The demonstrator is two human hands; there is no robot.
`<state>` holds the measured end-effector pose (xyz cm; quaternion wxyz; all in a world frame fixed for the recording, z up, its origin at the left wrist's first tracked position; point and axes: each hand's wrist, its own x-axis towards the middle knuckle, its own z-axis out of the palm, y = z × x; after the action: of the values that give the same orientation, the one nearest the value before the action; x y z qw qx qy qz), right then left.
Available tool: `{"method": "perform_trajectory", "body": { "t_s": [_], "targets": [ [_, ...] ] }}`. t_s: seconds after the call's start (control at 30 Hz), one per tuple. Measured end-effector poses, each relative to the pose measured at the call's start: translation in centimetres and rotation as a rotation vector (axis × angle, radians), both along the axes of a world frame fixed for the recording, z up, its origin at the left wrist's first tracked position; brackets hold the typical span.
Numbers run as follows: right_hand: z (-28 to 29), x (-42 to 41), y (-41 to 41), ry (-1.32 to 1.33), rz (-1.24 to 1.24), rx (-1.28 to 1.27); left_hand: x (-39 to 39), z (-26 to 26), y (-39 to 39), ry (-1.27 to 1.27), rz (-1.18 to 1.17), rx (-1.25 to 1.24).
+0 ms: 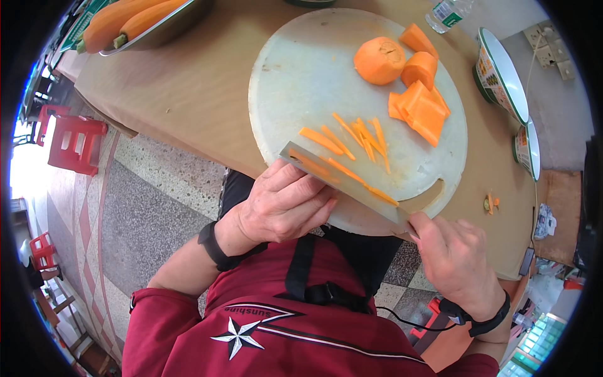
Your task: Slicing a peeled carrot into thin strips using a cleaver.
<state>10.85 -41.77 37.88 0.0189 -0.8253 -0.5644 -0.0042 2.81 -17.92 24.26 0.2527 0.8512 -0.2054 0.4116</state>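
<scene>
My right hand (454, 261) grips the handle of a kitchen cleaver (351, 191) at the near edge of a round, pale cutting board (301, 80). The curled fingers of my left hand (289, 202) are against or close beside the near side of the blade. The blade hides whatever may be under those fingertips. Thin carrot strips (365, 134) lie loose beyond the cleaver, and some rest along its far side. Farther right on the board is a stack of flat carrot slices (424, 113). Behind it sit a thick carrot chunk (379, 61) and smaller carrot pieces (419, 69).
Whole carrots (122, 23) fill a metal basin (165, 28) at far left. Enamel bowls (504, 75) lean at the right by the wall, near a plastic bottle (447, 16). Carrot scraps (492, 203) lie on the brown-covered table (198, 99). A red stool (77, 143) stands on the floor.
</scene>
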Motion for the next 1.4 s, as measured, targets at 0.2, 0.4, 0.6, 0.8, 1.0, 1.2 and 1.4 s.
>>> {"method": "perform_trajectory", "body": {
  "t_s": [0.2, 0.4, 0.6, 0.8, 1.0, 1.2, 1.4],
  "targets": [
    [-0.5, -0.3, 0.3, -0.076, 0.018, -0.03, -0.3, 0.1, 0.0, 0.03, 0.008, -0.015],
    [-0.3, -0.1, 3.1, -0.029, 0.03, -0.075, 0.2, 0.6, 0.1, 0.014, -0.022, -0.007],
    [-0.8, 1.2, 6.9, 0.084, 0.037, -0.066, 0.1, 0.3, 0.0, 0.019, -0.019, -0.031],
    [-0.2, 1.5, 4.1, 0.193, -0.06, 0.033, 0.2, -0.4, 0.0, -0.004, -0.024, -0.034],
    [1.0, 0.4, 1.8, 0.229, -0.122, 0.059, 0.2, -0.4, 0.1, -0.005, -0.029, -0.028],
    [0.9, 0.3, 0.9, 0.186, -0.096, 0.033, 0.3, -0.1, 0.1, -0.026, -0.018, -0.014],
    [0.8, 0.3, 0.5, 0.157, -0.074, 0.0, 0.3, 0.2, 0.2, -0.023, -0.016, 0.004]
  ]
}}
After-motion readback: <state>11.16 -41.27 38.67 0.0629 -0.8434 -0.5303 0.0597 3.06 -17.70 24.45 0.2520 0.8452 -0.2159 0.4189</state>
